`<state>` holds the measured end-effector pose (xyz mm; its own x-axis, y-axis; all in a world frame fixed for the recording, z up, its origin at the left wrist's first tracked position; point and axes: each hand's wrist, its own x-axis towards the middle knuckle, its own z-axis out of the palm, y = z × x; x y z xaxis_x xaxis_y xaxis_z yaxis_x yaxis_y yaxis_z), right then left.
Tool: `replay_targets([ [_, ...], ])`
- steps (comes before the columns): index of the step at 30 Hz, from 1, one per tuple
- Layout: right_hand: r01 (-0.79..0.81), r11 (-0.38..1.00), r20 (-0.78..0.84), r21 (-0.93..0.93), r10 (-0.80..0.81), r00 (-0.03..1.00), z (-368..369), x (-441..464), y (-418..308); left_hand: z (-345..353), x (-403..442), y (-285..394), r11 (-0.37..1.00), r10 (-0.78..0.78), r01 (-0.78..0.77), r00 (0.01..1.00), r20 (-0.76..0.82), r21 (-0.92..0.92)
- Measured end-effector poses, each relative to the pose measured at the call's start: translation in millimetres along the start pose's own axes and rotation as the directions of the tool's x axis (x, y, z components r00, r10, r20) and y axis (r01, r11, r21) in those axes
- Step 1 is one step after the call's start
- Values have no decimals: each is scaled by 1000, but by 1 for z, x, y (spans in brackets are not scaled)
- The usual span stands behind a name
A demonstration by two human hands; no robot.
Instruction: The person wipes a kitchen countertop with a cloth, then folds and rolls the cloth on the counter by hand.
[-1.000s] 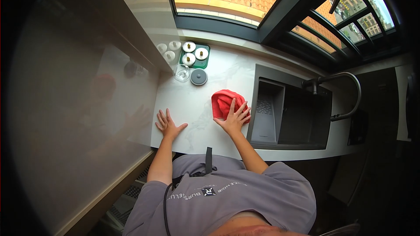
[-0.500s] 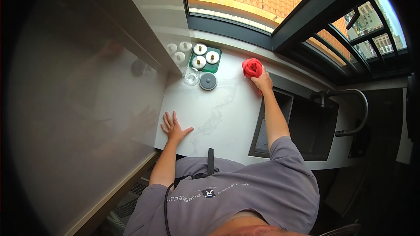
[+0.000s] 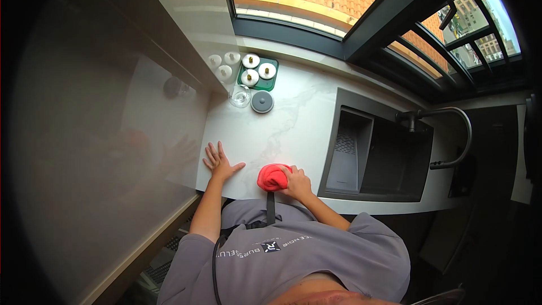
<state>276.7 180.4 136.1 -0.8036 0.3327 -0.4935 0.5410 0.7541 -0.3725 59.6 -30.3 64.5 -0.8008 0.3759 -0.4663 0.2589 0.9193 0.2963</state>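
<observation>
Lying on the worktop (image 3: 240,135), directly against the left side of the right hand (image 3: 297,184), the cloth (image 3: 272,177) is the item of note. The right hand is closed on its right-hand edge, fingers bent over the fabric; the thumb's position could not be verified. The cloth is bunched into a rounded wad with folds gathered at its middle, and no clear long axis can be made out. It sits at the near side of the worktop, close to the person's body.

The left hand (image 3: 222,165) is farther from the cloth, with bare surface between them. It is palm down on the worktop, empty, its fingers spread and its thumb directed towards the right hand. From the left hand, the cloth lies to the right and slightly nearer the body. The right hand is therefore the nearer of the two, being in contact.

Beyond both hands stand the grey lid (image 3: 262,101), the glass (image 3: 240,96) and the green tray (image 3: 265,84) of white pots (image 3: 267,71). To the right of the right hand, apart from it, is the sink (image 3: 357,100).
</observation>
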Motion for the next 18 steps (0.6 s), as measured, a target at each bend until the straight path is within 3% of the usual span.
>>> replay_targets([
  [1, -8, 1000, 28, -17, 8, 1000, -6, -4, 12, -5, 0, 3, 999, -37, 34, 996, 82, 31],
  [4, -233, 968, -5, 91, 234, 972, -52, 17, 72, -20, 6, 14, 990, -110, 86, 968, 224, 113],
  [7, -383, 913, -254, 144, 408, 877, -101, 76, 137, -25, 5, 16, 983, -147, 106, 946, 288, 152],
  [9, -372, 927, -379, 52, 363, 851, -123, 125, 172, -23, 6, 18, 985, -137, 100, 951, 279, 143],
  [12, -405, 909, -375, 98, 411, 831, -165, 182, 172, -20, 10, 17, 975, -185, 132, 932, 313, 180],
  [14, -495, 867, -349, -46, 450, 822, -176, 210, 159, -19, 10, 15, 975, -184, 133, 932, 312, 178],
  [16, -454, 888, -375, -76, 397, 838, -172, 218, 140, -17, 9, 13, 976, -178, 129, 937, 302, 174],
  [18, -282, 956, -411, -84, 225, 883, -159, 224, 123, -17, 9, 14, 979, -163, 119, 943, 291, 163],
])
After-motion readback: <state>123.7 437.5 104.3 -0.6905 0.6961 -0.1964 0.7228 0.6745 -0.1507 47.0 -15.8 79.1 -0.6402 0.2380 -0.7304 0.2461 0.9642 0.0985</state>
